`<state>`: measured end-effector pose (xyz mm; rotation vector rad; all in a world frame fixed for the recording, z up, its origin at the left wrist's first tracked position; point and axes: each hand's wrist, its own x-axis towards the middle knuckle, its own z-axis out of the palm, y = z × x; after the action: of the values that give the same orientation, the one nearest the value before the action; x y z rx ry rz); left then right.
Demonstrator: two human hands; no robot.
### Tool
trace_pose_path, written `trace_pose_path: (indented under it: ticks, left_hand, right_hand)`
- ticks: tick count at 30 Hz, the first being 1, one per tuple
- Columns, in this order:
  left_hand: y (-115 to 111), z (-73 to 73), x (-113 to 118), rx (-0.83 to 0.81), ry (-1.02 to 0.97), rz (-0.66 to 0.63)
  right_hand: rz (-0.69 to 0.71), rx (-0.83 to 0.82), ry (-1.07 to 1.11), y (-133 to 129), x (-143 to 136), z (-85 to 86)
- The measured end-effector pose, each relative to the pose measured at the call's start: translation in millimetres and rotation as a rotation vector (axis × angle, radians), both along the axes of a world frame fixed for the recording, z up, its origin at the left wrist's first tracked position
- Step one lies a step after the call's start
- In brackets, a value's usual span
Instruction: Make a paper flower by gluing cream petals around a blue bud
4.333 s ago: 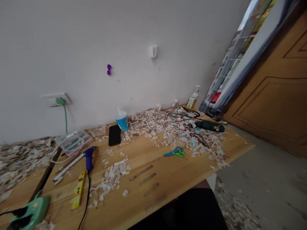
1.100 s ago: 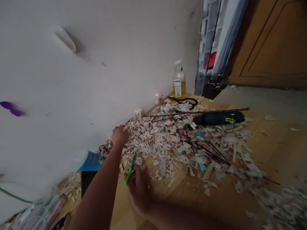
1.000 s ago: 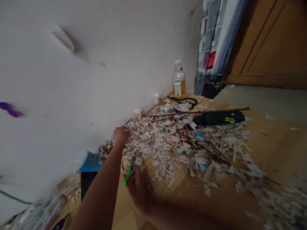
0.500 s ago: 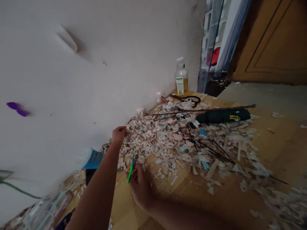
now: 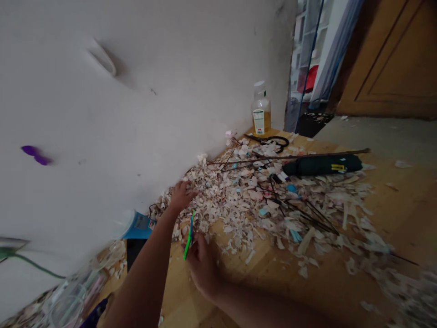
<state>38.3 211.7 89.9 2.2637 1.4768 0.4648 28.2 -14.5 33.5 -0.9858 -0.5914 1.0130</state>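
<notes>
My left hand point(image 5: 183, 196) reaches over the heap of pale petal-like scraps point(image 5: 225, 196) near the wall. Its fingers are spread, resting on or just above the scraps, and nothing shows in them. Closer to me, my right hand point(image 5: 204, 269) is closed around a slim green-and-blue tool point(image 5: 189, 237), seen edge-on and pointing up and away. What kind of tool it is, I cannot make out. Bare wood of the table point(image 5: 180, 282) shows beneath the right hand.
Behind the heap stand a bottle of yellow liquid point(image 5: 259, 119) and black-handled scissors point(image 5: 280, 142). A long stick point(image 5: 327, 155) lies by a dark folded umbrella point(image 5: 321, 166). Thin dark stems point(image 5: 312, 216) cross the scraps. At left are a blue tub point(image 5: 138, 226) and clear plastic packaging point(image 5: 70, 298).
My left hand has moved slightly right, and its fingers have gone from pinched together to spread. My right hand still holds the tool in nearly the same place. The view has shifted a little.
</notes>
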Motion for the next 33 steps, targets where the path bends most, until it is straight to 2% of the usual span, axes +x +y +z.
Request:
trace_pose_path:
  ticks: [3,6,9,13,16,19,26,33]
  left_hand:
    - [-13.7,-16.3,6.2,-0.041,0.033,-0.042]
    - [-14.3,-20.4,12.5,-0.07,0.0,-0.041]
    - [-2.5,-8.2,16.7,-0.079,-0.095,-0.002]
    - [12.3,21.4,15.6,-0.059,-0.311,0.092]
    - [14.6,42.6,12.9,-0.058,-0.489,0.163]
    - [12.5,57.5,12.9,-0.115,-0.624,0.22]
    - [8.8,71.2,19.3,-0.252,-0.835,0.243]
    - [9.4,76.5,21.5,-0.287,-0.839,0.139]
  right_hand:
    - [0.009,-0.006,0.02,0.3,1.2,3.1]
    - [0.019,-0.009,0.03,0.4,2.4,5.1]
    - [0.023,-0.008,0.037,0.0,3.2,5.5]
    - [0.011,-0.016,0.041,-0.5,3.1,4.3]
    - [-0.001,-0.021,0.042,-0.2,2.6,3.1]
    - [-0.005,-0.023,0.038,0.1,2.1,1.8]
    - [0.004,-0.039,0.038,0.7,-0.7,-0.9]
    - [0.004,-0.032,0.043,-0.8,-0.7,-2.5]
